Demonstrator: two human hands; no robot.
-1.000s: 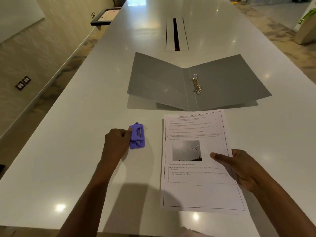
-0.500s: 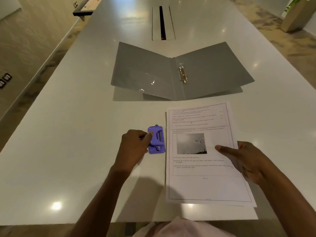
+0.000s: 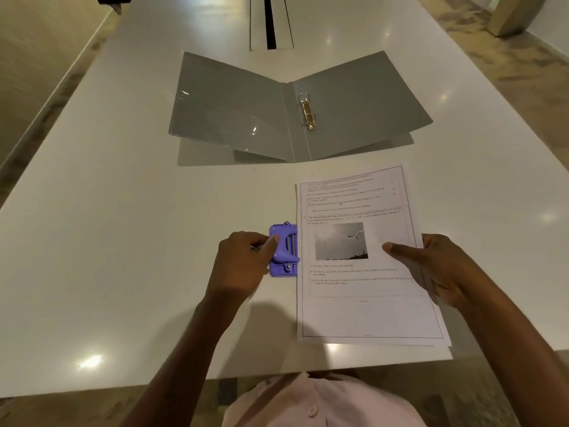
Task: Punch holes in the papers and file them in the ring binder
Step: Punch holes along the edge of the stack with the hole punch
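Gripping the purple hole punch [image 3: 284,249] from its left side, the left hand [image 3: 243,263] curls around it with the thumb pressed on top of the lever and the other fingers folded underneath or behind, knuckles turned toward the camera. That forearm runs up from the near table edge at a slant, wrist roughly straight. The punch sits flat on the white table [image 3: 107,241], its right edge touching or just overlapping the left margin of the papers [image 3: 363,303]; whether the sheets are inside its slot cannot be told.

At the other side, the right hand [image 3: 440,272] pinches the right edge of the papers: the thumb lies flat on the printed face, pointing left toward the photograph on the page, while the remaining fingers go under the sheets. Its forearm comes in from the lower right corner. The stack lies mostly flat on the table, with a second sheet's corner showing at the bottom right.

Beyond the papers, the grey ring binder [image 3: 234,112] lies open, both covers tilted upward from the spine, its metal ring mechanism [image 3: 308,114] closed and bare.
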